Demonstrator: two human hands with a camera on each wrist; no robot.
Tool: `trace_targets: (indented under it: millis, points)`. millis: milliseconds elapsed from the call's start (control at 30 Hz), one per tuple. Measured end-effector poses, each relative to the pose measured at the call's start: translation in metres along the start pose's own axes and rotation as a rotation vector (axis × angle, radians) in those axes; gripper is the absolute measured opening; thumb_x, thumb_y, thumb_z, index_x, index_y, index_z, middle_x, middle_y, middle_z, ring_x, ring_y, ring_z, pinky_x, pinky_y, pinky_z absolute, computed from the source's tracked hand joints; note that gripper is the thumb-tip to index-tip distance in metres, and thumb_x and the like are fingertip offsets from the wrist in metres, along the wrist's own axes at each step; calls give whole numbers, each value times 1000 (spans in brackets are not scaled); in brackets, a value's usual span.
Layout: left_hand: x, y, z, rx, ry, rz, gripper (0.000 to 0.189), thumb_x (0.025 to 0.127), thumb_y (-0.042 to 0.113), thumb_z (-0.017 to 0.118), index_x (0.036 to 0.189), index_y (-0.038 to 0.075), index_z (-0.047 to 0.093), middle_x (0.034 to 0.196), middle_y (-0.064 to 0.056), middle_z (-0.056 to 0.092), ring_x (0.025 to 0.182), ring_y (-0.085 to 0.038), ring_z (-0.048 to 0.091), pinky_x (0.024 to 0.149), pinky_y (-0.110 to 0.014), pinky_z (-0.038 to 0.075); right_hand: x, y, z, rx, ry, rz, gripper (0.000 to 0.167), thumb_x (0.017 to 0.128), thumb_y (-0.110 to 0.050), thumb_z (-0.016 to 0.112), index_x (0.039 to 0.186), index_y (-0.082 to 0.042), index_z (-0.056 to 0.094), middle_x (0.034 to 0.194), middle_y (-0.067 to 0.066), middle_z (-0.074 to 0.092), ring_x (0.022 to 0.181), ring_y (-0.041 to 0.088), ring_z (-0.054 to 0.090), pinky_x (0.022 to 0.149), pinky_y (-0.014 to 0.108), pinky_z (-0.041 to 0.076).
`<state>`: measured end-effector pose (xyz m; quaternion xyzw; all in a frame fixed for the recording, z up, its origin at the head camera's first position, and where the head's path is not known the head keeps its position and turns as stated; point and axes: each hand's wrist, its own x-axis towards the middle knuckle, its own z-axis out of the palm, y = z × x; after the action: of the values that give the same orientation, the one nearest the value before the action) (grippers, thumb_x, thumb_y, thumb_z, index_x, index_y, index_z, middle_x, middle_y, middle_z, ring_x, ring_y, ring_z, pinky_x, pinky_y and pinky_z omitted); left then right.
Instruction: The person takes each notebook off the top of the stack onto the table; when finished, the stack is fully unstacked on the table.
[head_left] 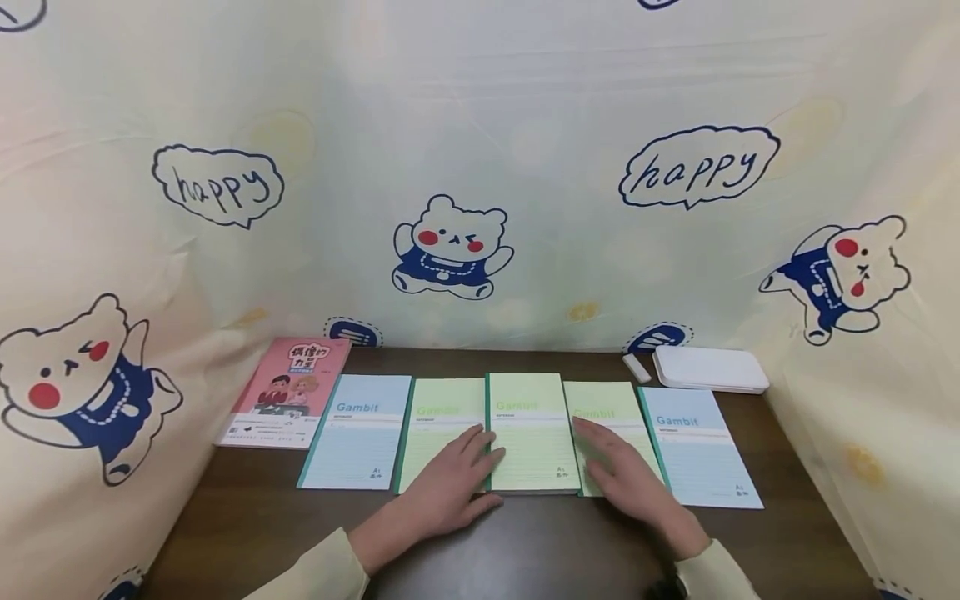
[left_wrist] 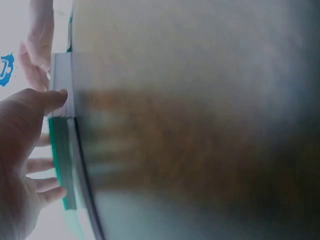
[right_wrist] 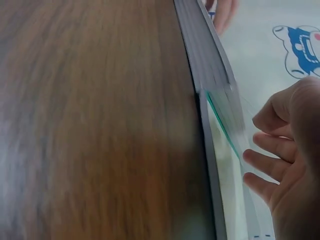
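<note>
A thick green notebook stack (head_left: 534, 450) lies in the middle of the row, its spine on the left. My left hand (head_left: 453, 483) is at its left side, fingertips along the spine and over the left green notebook (head_left: 442, 408). In the left wrist view the left thumb (left_wrist: 57, 100) touches the stack's front page edges, the other fingers spread by the spine. My right hand (head_left: 622, 471) hovers over the right green notebook (head_left: 611, 400), fingertips right at the stack's right edge. In the right wrist view its fingers (right_wrist: 267, 162) are loosely bent, with nothing between them.
Blue notebooks lie at either end of the row, one left (head_left: 360, 437) and one right (head_left: 701, 450). A pink book (head_left: 281, 417) sits at the far left. Behind, at right, are a white case (head_left: 708, 369) and a small white eraser (head_left: 637, 368). Printed curtain surrounds the brown table (head_left: 517, 550).
</note>
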<state>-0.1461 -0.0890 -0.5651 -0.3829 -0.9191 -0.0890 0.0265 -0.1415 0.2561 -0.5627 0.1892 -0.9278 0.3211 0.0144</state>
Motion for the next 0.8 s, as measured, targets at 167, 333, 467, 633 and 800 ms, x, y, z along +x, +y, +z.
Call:
trace_targets:
  millis: [167,333,467,633,800]
  points:
    - [0,1,2,18,-12,-2,68,109,58,65,158,11,60,171,-12,48,165,-33,37,133,-46,40,3,-1,11,7,-54,13,59,106,-2,60,165,-10,53,175,4,46,162,32,42,129,60,41]
    - [-12,-3,-5,15,-34,10,64,110,56,63,155,11,63,168,-12,52,163,-35,40,131,-48,41,1,-1,15,-19,-82,28,53,112,-15,61,165,-11,52,177,-3,42,163,26,41,129,57,41]
    - [-24,-2,-8,-36,-36,7,64,109,58,63,155,13,64,169,-11,52,161,-39,41,130,-53,43,-2,-1,13,-80,-130,37,66,112,-45,65,166,-11,50,180,-6,36,164,25,39,130,55,41]
    - [-34,-2,-8,-98,-16,-1,64,111,61,57,154,14,65,169,-9,52,158,-36,46,127,-53,46,-3,1,8,-87,-176,24,98,96,-74,71,169,-14,46,183,-8,26,166,27,35,129,58,42]
    - [-53,-8,-12,-186,-34,-37,66,110,66,54,157,20,63,173,-2,48,159,-30,46,125,-54,48,-2,5,11,-88,-196,2,108,88,-80,75,171,-18,44,184,-7,24,166,30,34,127,59,43]
